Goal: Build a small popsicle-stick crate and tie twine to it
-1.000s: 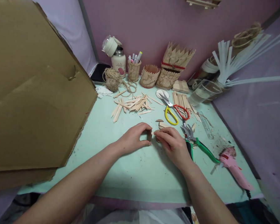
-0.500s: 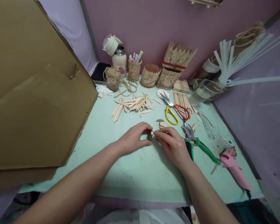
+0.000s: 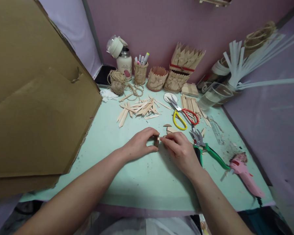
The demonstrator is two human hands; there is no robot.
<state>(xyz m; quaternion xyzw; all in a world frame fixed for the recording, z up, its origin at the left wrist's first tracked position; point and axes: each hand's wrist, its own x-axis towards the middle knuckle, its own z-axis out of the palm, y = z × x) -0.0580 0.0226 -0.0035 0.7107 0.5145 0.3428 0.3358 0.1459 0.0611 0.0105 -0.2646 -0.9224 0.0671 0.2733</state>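
Above the middle of the table, my left hand (image 3: 142, 143) grips a small dark brown piece (image 3: 156, 141) between thumb and fingers, upright on its edge. What the piece is I cannot tell. A tiny pale chip of wood (image 3: 158, 138) shows on its right side. My right hand (image 3: 178, 147) is closed in a pinch right beside that chip; whatever its fingertips hold is too small to make out. Just behind the right hand lie a pale wooden piece (image 3: 171, 130) and a brown half-round piece (image 3: 167, 125).
Scissors (image 3: 177, 109), green-handled pliers (image 3: 200, 141) and a pink glue gun (image 3: 245, 173) lie to the right. Cut wooden sticks (image 3: 144, 108) are heaped behind my hands. Twine (image 3: 118, 81), wooden holders (image 3: 157, 79) and a plastic cup (image 3: 214, 94) stand farther back. Cardboard (image 3: 39, 98) rises at left.
Hardly anything differs. Both hands keep the same hold around the brown piece, and the whole view has shifted very slightly.
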